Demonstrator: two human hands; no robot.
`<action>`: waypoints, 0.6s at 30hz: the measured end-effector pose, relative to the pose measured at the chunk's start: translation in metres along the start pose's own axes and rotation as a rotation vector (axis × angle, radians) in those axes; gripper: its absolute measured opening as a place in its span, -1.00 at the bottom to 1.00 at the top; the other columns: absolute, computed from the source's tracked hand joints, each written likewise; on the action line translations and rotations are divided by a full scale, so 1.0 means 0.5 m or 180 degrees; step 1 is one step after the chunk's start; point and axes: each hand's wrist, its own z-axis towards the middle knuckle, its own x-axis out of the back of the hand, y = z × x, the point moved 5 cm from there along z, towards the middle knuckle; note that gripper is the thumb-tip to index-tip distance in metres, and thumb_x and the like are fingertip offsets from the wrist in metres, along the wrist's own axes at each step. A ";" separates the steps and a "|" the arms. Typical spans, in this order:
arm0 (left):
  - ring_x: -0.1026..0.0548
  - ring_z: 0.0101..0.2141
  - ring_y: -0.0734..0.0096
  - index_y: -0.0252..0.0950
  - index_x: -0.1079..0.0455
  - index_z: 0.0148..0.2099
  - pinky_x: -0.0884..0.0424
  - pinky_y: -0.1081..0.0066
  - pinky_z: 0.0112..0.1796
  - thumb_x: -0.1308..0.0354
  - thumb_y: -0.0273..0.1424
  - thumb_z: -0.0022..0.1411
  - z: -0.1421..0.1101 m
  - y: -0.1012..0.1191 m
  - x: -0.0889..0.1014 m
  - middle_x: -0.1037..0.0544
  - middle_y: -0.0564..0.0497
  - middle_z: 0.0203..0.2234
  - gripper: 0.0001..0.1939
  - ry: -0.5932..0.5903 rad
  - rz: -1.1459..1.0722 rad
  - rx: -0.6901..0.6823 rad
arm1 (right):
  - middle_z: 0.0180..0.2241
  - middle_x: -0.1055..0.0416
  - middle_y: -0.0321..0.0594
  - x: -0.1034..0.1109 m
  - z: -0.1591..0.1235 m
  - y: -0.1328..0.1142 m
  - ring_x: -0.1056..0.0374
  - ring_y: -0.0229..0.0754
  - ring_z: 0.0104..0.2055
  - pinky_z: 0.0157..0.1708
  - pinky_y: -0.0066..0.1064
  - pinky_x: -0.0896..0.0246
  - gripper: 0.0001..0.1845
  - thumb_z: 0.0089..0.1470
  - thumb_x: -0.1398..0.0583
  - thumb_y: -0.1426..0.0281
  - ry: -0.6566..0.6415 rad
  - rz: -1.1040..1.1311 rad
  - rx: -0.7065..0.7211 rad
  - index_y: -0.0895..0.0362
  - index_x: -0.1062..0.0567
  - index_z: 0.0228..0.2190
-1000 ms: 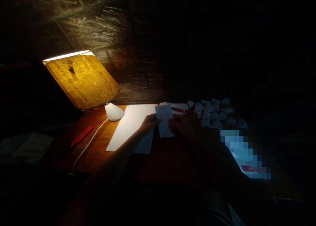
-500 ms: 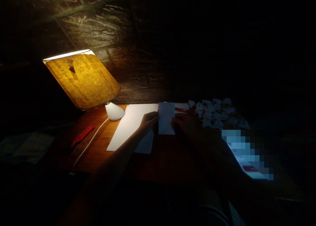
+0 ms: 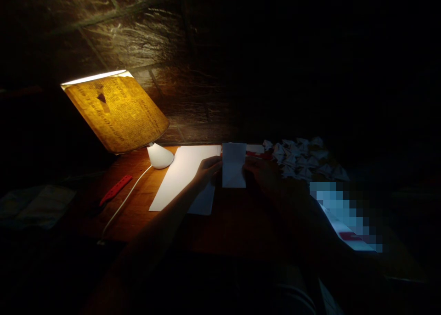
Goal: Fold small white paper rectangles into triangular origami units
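A small white rectangular piece of paper [image 3: 234, 166] is held up above the table between my two hands. My left hand [image 3: 208, 166] pinches its left edge, fingers closed. At the right edge, my right hand [image 3: 255, 166] grips the same paper; deep shadow hides most of its fingers. Larger white sheets [image 3: 182, 175] lie on the wooden table under and beyond my left forearm. Behind my right hand lies a red object [image 3: 260, 154], partly covered, its kind unclear.
On the left stands a lit lamp [image 3: 119, 115] with a white base and cord. A red ruler-like strip [image 3: 116, 189] lies beside the cord. Several folded paper pieces [image 3: 303, 156] are heaped at the back right. A bright screen-like surface [image 3: 339, 223], partly pixelated, is at the right.
The paper in my hands has shifted very slightly to the right and its face looks a little brighter. Both hands keep their hold on it.
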 end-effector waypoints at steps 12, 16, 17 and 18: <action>-0.46 -0.43 0.45 -0.31 -0.55 -0.31 -0.31 0.50 -0.42 -0.49 -0.03 0.05 -0.002 0.001 -0.005 -0.54 0.05 -0.48 -0.56 -0.0122 -0.0234 0.0133 | -0.44 -0.58 -0.23 0.005 -0.003 -0.006 -0.49 -0.06 -0.32 -0.26 -0.25 -0.39 -0.81 -0.19 -0.32 0.27 0.0314 -0.0063 -0.0129 0.05 -0.65 -0.45; -0.55 -0.32 0.36 -0.27 -0.55 -0.18 -0.38 0.48 -0.34 -0.52 -0.04 0.01 -0.001 0.001 -0.006 -0.59 0.03 -0.41 -0.53 -0.0111 -0.0365 0.0161 | -0.46 -0.55 -0.21 0.009 0.000 -0.004 -0.49 -0.04 -0.28 -0.18 -0.17 -0.41 -0.78 -0.17 -0.35 0.18 0.0275 -0.0025 -0.0022 0.06 -0.62 -0.48; -0.56 -0.31 0.35 -0.26 -0.55 -0.18 -0.39 0.47 -0.32 -0.52 -0.04 0.01 -0.001 0.000 -0.006 -0.60 0.03 -0.40 -0.53 -0.0126 -0.0366 0.0167 | -0.47 -0.54 -0.21 0.011 0.000 -0.003 -0.48 -0.03 -0.28 -0.17 -0.15 -0.41 -0.78 -0.16 -0.35 0.17 0.0271 -0.0039 -0.0007 0.06 -0.61 -0.50; -0.56 -0.30 0.35 -0.27 -0.55 -0.18 -0.40 0.46 -0.30 -0.52 -0.04 0.01 0.000 -0.002 -0.006 -0.60 0.02 -0.39 -0.53 -0.0146 -0.0361 0.0167 | -0.48 -0.53 -0.22 0.014 0.000 -0.003 -0.48 -0.03 -0.29 -0.18 -0.15 -0.41 -0.78 -0.15 -0.35 0.17 0.0276 -0.0048 -0.0007 0.06 -0.59 -0.51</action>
